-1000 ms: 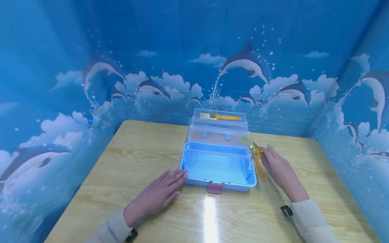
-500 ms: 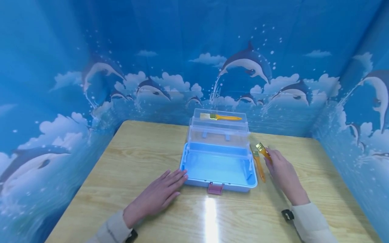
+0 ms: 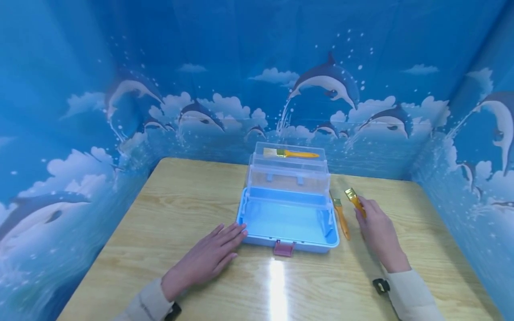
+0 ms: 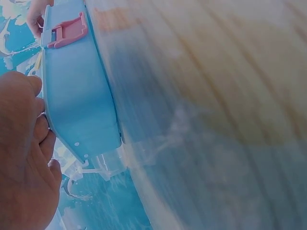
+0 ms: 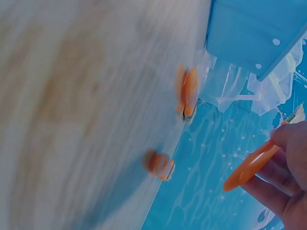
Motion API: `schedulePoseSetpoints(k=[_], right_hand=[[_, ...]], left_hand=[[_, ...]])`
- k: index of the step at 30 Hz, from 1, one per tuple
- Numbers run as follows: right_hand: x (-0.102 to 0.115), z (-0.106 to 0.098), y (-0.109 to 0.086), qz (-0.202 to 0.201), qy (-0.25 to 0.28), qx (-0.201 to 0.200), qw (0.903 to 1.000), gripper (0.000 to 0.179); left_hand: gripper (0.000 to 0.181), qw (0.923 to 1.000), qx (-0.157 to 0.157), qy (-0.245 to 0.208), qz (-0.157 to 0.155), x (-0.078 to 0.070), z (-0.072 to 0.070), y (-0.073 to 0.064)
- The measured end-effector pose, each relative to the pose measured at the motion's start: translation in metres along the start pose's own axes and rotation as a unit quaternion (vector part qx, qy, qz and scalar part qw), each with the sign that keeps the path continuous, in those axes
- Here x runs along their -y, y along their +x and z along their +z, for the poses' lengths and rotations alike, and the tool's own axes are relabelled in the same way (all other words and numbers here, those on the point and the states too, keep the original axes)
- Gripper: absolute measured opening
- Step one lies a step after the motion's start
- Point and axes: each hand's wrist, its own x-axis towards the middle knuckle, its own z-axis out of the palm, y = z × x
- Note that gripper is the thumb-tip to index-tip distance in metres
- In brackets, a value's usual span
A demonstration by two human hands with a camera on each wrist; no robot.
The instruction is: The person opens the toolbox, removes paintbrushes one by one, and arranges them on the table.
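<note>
A light-blue toolbox (image 3: 287,223) stands unlatched on the table, its clear tiered upper part (image 3: 289,178) raised at the back. My right hand (image 3: 379,229), to the right of the box, holds a flat paintbrush (image 3: 355,201) by its orange handle, bristle end pointing away. Below it in the right wrist view is the table, apart from the brush's handle (image 5: 254,165). Another orange-handled paintbrush (image 3: 341,220) lies along the box's right side. A third paintbrush (image 3: 299,154) lies across the clear top tier. My left hand (image 3: 206,258) rests fingers straight at the box's front-left corner.
The toolbox's pink latch (image 3: 283,248) hangs down at the front. The wood-grain table (image 3: 188,196) extends around the box. A blue dolphin-print curtain (image 3: 225,67) encloses the back and both sides.
My right hand has moved right, carrying its paintbrush away from the box and from the brush lying beside it. My left hand and the toolbox stay in place.
</note>
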Motion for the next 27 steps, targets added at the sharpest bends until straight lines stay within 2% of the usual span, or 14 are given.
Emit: schedulePoseSetpoints(k=[10, 17, 27], right_hand=[[-0.009, -0.005, -0.006, 0.036, 0.003, 0.018, 0.9992, 0.042], [-0.010, -0.012, -0.009, 0.079, 0.001, 0.026, 0.9965, 0.041], [-0.014, -0.024, -0.011, 0.108, -0.011, 0.045, 0.9930, 0.038]], left_hand=[[0.055, 1.0000, -0.006, -0.007, 0.001, 0.000, 0.001, 0.001], [0.055, 0.9999, -0.011, -0.005, 0.005, 0.000, 0.000, 0.001], [0.055, 1.0000, -0.001, -0.008, 0.002, 0.001, -0.002, 0.000]])
